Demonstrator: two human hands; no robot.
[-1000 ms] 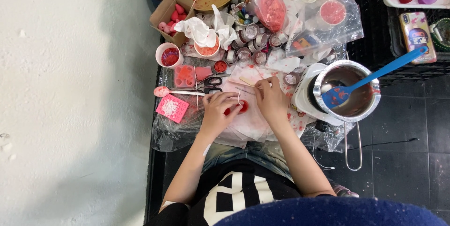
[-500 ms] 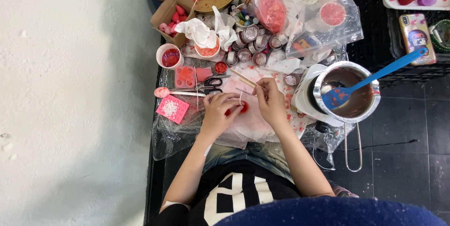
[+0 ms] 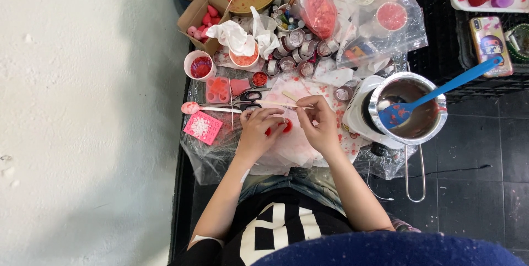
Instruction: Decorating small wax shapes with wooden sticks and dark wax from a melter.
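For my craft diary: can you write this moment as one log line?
left hand: holds small red piece | right hand: pinches thin stick | blue spatula: in metal pot

blue spatula (image 3: 441, 90) in metal pot (image 3: 435, 129), scissors (image 3: 249, 99)

Right hand (image 3: 319, 125) slightly higher over the red piece (image 3: 287, 126); left hand (image 3: 259, 133) marginally shifted

Our hands (image 3: 292, 128) meet over the plastic sheet (image 3: 209, 158); scissors (image 3: 249, 99) and perhaps a spoon (image 3: 204, 108) lie to their left, a pot (image 3: 410, 109) to their right, small tins (image 3: 292, 54) beyond.
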